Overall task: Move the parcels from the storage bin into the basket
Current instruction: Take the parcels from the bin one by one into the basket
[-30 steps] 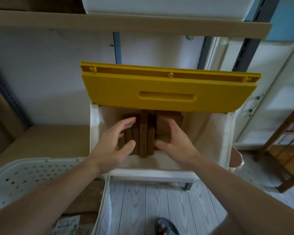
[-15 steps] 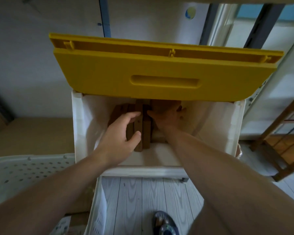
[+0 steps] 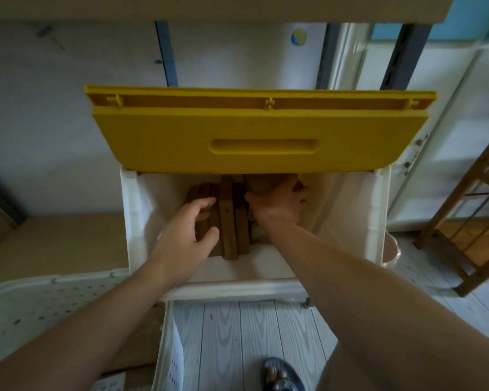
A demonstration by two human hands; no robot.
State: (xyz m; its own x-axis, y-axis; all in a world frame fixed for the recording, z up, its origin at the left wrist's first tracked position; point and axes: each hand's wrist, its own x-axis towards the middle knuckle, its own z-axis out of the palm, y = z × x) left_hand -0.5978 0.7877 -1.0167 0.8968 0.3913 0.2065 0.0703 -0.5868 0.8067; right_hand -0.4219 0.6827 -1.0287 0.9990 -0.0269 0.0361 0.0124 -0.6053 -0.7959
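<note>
The white storage bin [image 3: 378,210] fills the middle of the head view, its yellow lid [image 3: 254,134] tipped up and back so that the lid's front edge overhangs the far part of the opening. To the left and nearer the person, the white basket [image 3: 20,303] with its perforated wall sits lower than the bin, its near corner running down beside the pale plank floor [image 3: 237,334]. A wooden ladder-like frame [image 3: 469,221] leans at the right edge of the view, well apart from the bin.

Inside the bin, a cluster of brown parcels [image 3: 227,221] stands on edge, packed side by side near the middle of the bin floor, none of them in the basket. The tallest one rises in the centre, with flatter ones pressed against it on either side.

Both bare forearms reach into the bin. The left hand [image 3: 189,232] lies against the left side of the cluster, fingers bent over the parcels' top edges and the thumb low on their near face, so its grip is closed round them. The right hand [image 3: 277,201] reaches deeper, under the lid's edge, thumb touching the right side of the cluster; its fingers curl round a parcel at the back right, partly hidden in shadow.

A sandalled foot [image 3: 280,373] shows on the floor at the bottom
</note>
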